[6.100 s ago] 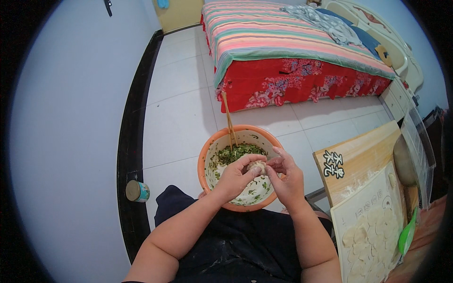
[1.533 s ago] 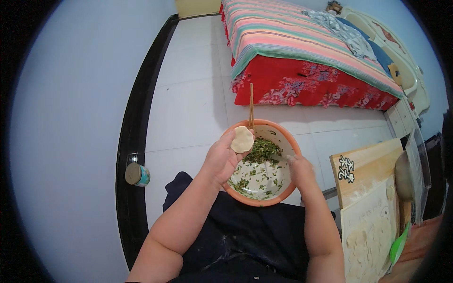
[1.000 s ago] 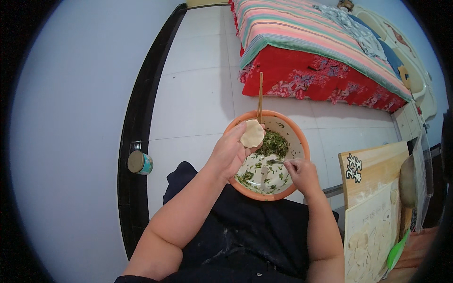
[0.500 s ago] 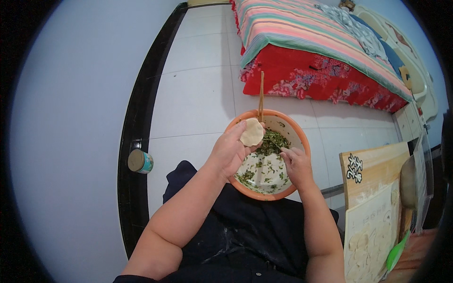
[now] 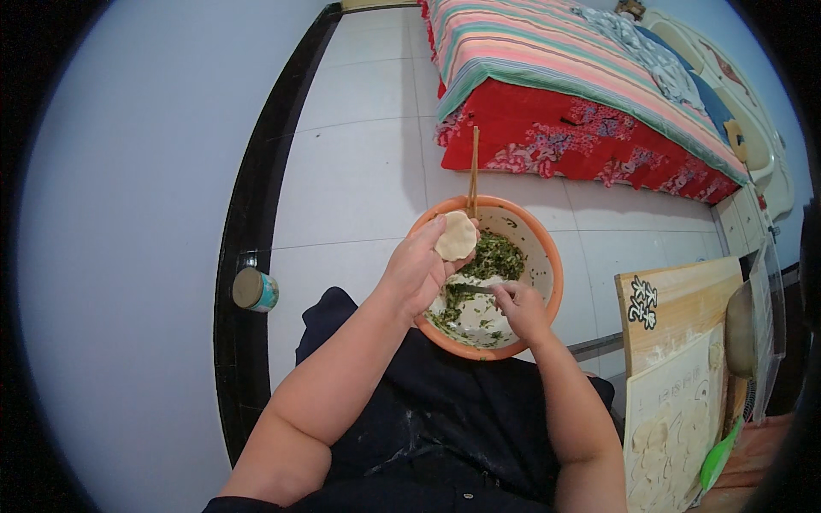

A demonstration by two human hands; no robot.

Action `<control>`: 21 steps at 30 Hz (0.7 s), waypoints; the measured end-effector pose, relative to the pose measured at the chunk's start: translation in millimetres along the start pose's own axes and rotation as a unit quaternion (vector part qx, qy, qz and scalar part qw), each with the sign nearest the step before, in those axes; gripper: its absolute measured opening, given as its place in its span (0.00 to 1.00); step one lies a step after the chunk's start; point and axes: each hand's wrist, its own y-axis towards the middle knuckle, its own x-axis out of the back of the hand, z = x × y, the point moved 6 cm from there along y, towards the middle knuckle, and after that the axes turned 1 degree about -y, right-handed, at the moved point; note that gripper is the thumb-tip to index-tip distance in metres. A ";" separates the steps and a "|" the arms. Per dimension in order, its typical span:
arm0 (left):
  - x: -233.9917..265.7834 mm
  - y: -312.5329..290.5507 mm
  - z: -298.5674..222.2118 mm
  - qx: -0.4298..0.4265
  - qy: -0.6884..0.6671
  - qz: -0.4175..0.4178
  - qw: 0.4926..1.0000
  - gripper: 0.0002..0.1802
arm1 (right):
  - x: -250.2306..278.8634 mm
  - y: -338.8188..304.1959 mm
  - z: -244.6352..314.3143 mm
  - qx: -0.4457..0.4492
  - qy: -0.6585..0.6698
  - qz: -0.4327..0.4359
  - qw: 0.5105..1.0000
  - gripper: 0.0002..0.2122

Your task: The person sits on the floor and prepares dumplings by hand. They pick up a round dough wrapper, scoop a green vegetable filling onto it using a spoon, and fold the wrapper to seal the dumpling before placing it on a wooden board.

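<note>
A round, pale dough wrapper [image 5: 456, 236] rests in my left hand [image 5: 416, 261], its fingers curled round the edge, above the left side of an orange-rimmed basin [image 5: 556, 282]. Inside the basin, chopped green filling [image 5: 496, 256] is heaped at the far side, with bits scattered over the white inner wall. My right hand [image 5: 522, 309] is closed on a narrow metal utensil [image 5: 477, 289] that points left over the basin. The utensil's tip meets some green filling below my left hand, so its shape is unclear. A pair of wooden chopsticks [image 5: 474, 171] sticks up past the basin's far rim.
At the right, a wooden board [image 5: 684, 286] lies beside a pale sheet [image 5: 676, 427] bearing several flat dough rounds. Close by are a metal bowl [image 5: 741, 329] and a green-handled tool [image 5: 721, 457]. A lidded jar [image 5: 255, 290] stands at the left wall; a bed [image 5: 581, 128] is ahead.
My right hand has drawn back toward me from the heaped filling, and the metal utensil now shows, pointing left. My left hand and the dough wrapper have hardly moved.
</note>
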 end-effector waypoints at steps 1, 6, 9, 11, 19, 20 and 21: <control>-0.1 -0.4 -0.5 -0.002 -0.002 -0.002 1.000 0.18 | -2.3 -0.1 -5.8 -0.052 0.038 0.033 0.997 0.13; 2.4 2.2 1.0 -0.004 0.011 -0.012 1.000 0.20 | -6.6 -2.1 -15.7 -0.088 0.061 0.057 0.993 0.17; 5.4 2.4 0.4 -0.005 0.012 -0.007 1.000 0.19 | 8.1 -3.3 -6.6 -0.063 0.071 0.010 0.995 0.17; 5.4 1.6 -0.1 -0.005 0.011 -0.002 1.000 0.19 | 20.3 -7.3 1.8 -0.044 0.017 -0.009 0.999 0.16; -1.6 -2.3 -2.6 -0.001 0.014 -0.008 1.000 0.19 | 8.1 -26.3 12.6 0.001 -0.056 0.028 0.998 0.13; -1.4 -2.5 -2.8 -0.002 0.017 -0.009 1.000 0.20 | 5.7 -28.3 16.2 0.008 -0.063 0.039 0.997 0.13; -1.3 -2.6 -3.0 -0.003 0.019 -0.010 1.000 0.21 | 4.3 -30.6 20.2 0.015 -0.069 0.051 0.996 0.13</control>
